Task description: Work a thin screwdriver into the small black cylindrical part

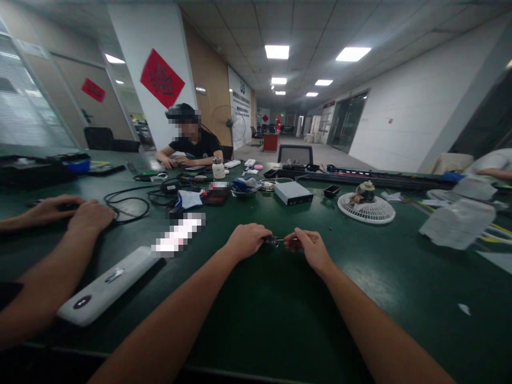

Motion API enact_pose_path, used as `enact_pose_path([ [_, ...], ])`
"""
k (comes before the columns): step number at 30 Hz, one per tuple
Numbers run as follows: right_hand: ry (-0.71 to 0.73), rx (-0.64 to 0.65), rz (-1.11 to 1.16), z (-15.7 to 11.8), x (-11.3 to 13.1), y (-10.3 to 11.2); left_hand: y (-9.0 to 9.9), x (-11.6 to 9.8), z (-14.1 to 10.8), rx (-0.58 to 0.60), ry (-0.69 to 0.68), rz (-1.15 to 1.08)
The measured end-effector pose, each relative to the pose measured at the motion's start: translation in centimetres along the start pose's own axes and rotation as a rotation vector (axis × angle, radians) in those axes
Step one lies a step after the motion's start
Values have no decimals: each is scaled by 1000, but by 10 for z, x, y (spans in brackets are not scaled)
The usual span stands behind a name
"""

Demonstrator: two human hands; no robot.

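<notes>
L grip (248, 240) & R grip (310, 249) both narrow, pinching a small dark part (273, 241) from either end, w/ a thin metal stem toward the R side. Part sits between the hands, over the green table (256, 314); exact type too small to tell. Nearest on table: white bar (108, 285) left of L grip, pixelated item (178, 234) just beyond it. Further out: black cable coil (128, 205), silver box (293, 193), white fan guard (366, 210), clear plastic bag (458, 224) to the right. Neighbor's hands (80, 212) rest at far left, next to the coil. Co-worker in black tee (192, 141) sits across the table, both hands on it.
</notes>
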State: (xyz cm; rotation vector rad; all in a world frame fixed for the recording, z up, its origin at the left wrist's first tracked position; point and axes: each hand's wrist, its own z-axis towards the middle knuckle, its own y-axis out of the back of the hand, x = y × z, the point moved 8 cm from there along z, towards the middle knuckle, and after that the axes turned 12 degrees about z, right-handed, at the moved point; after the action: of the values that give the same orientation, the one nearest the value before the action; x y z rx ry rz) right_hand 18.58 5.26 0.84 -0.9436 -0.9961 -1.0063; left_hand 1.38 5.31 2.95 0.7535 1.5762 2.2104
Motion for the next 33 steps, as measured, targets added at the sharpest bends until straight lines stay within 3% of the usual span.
enact_pose_path([
  [23, -18, 70, -82, 1, 3, -4, 3, -4, 1, 13, -23, 40],
  [33, 10, 21, -96, 0, 1, -2, 3, 0, 1, 14, -13, 56],
])
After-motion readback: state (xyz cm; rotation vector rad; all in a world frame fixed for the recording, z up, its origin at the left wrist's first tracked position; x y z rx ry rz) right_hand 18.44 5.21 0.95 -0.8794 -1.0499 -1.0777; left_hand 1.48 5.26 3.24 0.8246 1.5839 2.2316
